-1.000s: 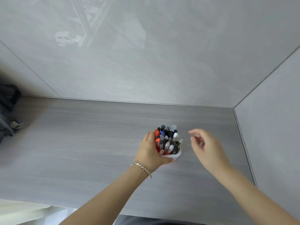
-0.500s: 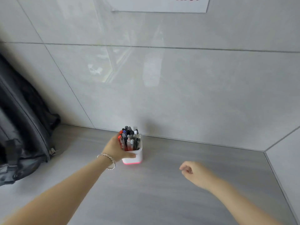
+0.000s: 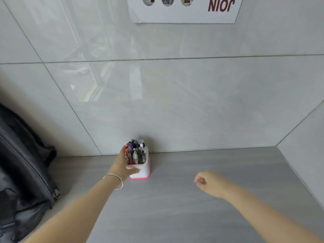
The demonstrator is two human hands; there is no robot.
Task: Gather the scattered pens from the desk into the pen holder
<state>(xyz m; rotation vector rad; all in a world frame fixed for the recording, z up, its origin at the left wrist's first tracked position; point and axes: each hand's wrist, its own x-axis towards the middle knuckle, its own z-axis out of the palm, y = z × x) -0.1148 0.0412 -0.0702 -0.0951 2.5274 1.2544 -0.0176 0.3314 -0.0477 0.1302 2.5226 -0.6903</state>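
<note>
A white pen holder (image 3: 145,168) with a pink base stands upright on the grey desk (image 3: 184,207), close to the back wall. Several pens (image 3: 135,152) stick up out of it, black, grey, red and blue. My left hand (image 3: 122,165) is wrapped around the holder's left side, thumb across its front. My right hand (image 3: 209,184) hovers over the desk to the right of the holder, fingers curled in loosely, with nothing in it. No loose pens show on the desk.
A dark grey backpack (image 3: 22,172) leans against the wall at the left. Glossy grey tiles form the back wall and a side wall (image 3: 305,155) at the right. A white poster (image 3: 185,9) hangs high on the back wall.
The holder, held by my left hand, has gone from the middle of the desk back to the wall. My right hand has drawn away and curled. The view has tilted up.
</note>
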